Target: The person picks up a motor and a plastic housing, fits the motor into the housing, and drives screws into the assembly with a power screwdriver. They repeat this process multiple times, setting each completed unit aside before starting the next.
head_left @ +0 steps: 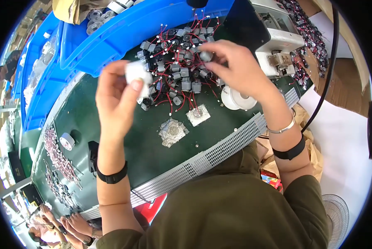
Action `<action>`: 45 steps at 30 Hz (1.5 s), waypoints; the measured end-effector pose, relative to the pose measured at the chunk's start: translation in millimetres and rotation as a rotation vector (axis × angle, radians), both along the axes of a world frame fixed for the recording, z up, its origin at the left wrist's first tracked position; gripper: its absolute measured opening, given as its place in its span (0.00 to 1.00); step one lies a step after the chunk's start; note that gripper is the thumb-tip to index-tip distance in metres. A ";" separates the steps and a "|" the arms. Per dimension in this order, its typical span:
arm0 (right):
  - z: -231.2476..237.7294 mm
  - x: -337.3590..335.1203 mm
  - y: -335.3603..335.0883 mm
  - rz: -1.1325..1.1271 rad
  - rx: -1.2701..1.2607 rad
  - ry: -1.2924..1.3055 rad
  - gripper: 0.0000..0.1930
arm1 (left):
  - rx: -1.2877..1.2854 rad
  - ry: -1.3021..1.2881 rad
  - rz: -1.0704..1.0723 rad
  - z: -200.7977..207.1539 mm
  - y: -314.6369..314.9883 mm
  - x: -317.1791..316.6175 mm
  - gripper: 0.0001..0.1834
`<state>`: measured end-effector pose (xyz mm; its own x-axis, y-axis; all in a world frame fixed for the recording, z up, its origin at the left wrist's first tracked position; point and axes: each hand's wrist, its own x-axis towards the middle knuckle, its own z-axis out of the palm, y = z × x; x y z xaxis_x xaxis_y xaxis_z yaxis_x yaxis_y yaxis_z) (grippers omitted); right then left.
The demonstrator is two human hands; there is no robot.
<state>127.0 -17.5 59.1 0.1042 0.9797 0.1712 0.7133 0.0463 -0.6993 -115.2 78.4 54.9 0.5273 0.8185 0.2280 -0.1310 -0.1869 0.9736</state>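
My left hand is raised over the green table with its thumb and fingers closed on a white plastic part, blurred and partly covered by the thumb. To the right, my right hand pinches a small grey motor between thumb and fingertips, above the right side of a heap of motors with red and black wires and white plugs. A white spool-like round part lies below my right wrist. Nearer to me are a crumpled silvery patch and a white square pad.
Blue bins with white parts line the far left. Bundled wires and a tape roll lie at left. A white machine stands far right, beside a hanging black cable. Another person's hands show lower left.
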 end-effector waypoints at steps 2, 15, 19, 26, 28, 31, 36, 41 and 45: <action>1.9 7.6 -3.1 0.033 0.138 0.255 0.14 | 0.233 0.097 -0.125 2.8 -12.8 16.8 0.27; 24.2 40.5 -108.6 -0.182 0.184 0.611 0.15 | 0.838 0.291 -0.195 -30.7 -75.4 131.9 0.30; 16.0 42.9 -116.1 -0.196 0.022 0.651 0.13 | 0.987 0.398 -0.184 -23.5 -77.3 127.6 0.32; 25.9 33.8 -100.2 -0.065 -0.011 0.127 0.11 | 0.815 0.362 -0.199 -31.9 -74.7 127.4 0.38; 27.2 30.1 -95.0 -0.072 -0.067 0.034 0.11 | 0.790 0.351 -0.241 -32.4 -72.0 127.0 0.37; 25.0 29.3 -87.2 0.036 -0.060 -0.211 0.10 | 0.785 0.320 -0.308 -31.6 -68.5 128.5 0.37; 25.5 28.4 -83.5 0.129 -0.068 -0.372 0.09 | 0.772 0.307 -0.365 -30.0 -60.7 127.8 0.36; 36.6 26.5 -71.7 0.129 -0.196 -0.497 0.11 | 0.811 0.250 -0.409 -31.2 -52.9 131.4 0.36; 50.9 40.4 -74.2 0.108 0.103 -0.286 0.17 | 0.705 0.267 -0.394 -20.8 -52.5 116.7 0.43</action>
<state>167.4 -91.7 110.1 -0.0664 0.9586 0.2771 0.8672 0.1928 -0.4591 1.5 25.9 34.1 0.8526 0.2770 0.4431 -0.0958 -0.7507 0.6537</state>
